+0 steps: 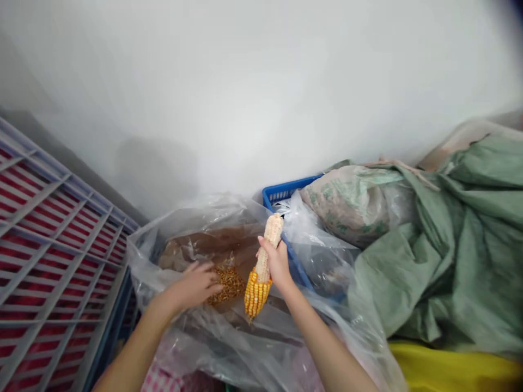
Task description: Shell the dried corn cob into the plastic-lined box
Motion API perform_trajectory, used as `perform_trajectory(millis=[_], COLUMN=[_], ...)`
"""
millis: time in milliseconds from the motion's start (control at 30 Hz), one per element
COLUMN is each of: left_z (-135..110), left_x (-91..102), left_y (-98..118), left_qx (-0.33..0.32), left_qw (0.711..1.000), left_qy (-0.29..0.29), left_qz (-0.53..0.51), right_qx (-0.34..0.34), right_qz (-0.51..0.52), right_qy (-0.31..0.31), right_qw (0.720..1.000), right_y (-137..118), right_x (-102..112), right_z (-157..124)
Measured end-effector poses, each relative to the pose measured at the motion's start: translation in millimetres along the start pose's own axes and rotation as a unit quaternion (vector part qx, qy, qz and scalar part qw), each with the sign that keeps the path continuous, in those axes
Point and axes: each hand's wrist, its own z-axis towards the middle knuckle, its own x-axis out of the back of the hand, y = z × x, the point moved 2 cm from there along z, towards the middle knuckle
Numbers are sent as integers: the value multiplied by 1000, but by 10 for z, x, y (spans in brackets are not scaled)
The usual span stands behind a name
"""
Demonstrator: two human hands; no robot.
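Note:
My right hand (278,262) is wrapped round a corn cob (258,291), held tilted above an open clear plastic bag (143,256). The cob's upper part is bare and pale, while yellow kernels still cover its lower end. Loose corn kernels (229,284) lie in a heap inside the bag, by a brown lining. Just left of that heap is my left hand (199,284), slightly blurred, its fingers spread and nothing visible in them. It is apart from the cob.
A pale plastic crate (53,239) with red behind its slats stands at the left. Behind the bag is a blue basket (286,189) with a patterned sack (351,204). Green cloth (461,234) and a yellow item (453,367) are at the right. A white wall (245,81) rises behind.

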Motion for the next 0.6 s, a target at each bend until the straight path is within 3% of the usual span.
perform_trajectory(millis=[67,133,233,267,400,433,533,600], left_z=[48,114,230,250,278,309,461,531], left_x=[31,91,126,117,66,66,46,-14], left_y=[-30,-149,-454,-543,-684,-690,-694,-668], left_qx=[-114,-173,-135,-130,-208,-212,-172,-158], left_qw=[983,950,935,936,896,895,922,943], left_qy=[-88,-96,-23,-23,-159,-146,1,69], left_qz=[-116,-242,-326,-328,-360,-364,-347,-285], right_qx=[1,3,-2,-2,-2,-3,-2,-4], right_qz=[-13,-25,-32,-35,-69,-77,-93,-99], right_qy=[14,34,61,66,71,73,78,86], right_qw=[1000,999,998,997,995,994,993,991], right_y=[8,18,47,59,139,166,236,263], right_x=[2,-2,-15,-20,-48,-57,-82,-96], right_z=[-16,-24,-21,-16,35,51,75,48])
